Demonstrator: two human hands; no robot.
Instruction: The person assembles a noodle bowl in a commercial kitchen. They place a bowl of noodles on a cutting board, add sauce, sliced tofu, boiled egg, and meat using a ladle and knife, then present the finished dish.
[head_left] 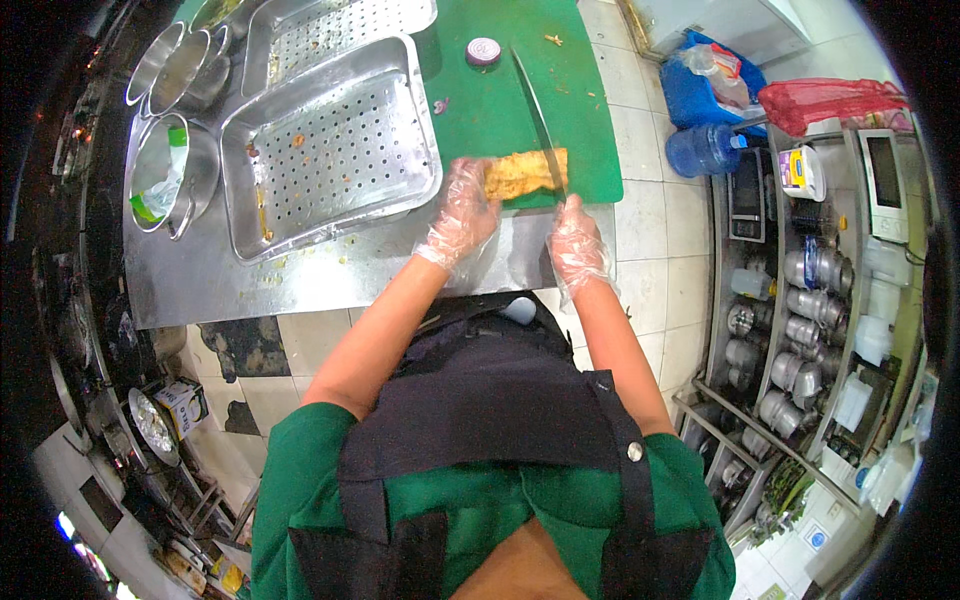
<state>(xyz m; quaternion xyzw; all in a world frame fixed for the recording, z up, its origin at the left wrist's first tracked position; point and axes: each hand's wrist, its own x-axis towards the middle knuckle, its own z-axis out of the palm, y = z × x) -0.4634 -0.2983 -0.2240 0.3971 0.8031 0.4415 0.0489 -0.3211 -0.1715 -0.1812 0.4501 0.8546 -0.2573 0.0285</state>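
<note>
A golden-brown, oblong piece of fried food (pixel 515 174) lies near the front edge of the green cutting board (pixel 470 110). My left hand (pixel 466 205), in a clear plastic glove, is closed on its left end. My right hand (pixel 578 240), gloved the same way, grips a long knife (pixel 537 105), its handle hidden in my fist. The blade points away from me and crosses over the right part of the food; whether it has cut in I cannot tell. Farther back on the board sits a cut purple onion (pixel 483 51), with a small purple scrap (pixel 441 106) to its left.
A perforated metal tray (pixel 330 150) with food bits stands left of the board on the steel table (pixel 300 285); a second perforated tray (pixel 340 40) is behind it. Metal pots (pixel 175 170) line the table's left side. Shelves with metal pots (pixel 800 330) stand at the right.
</note>
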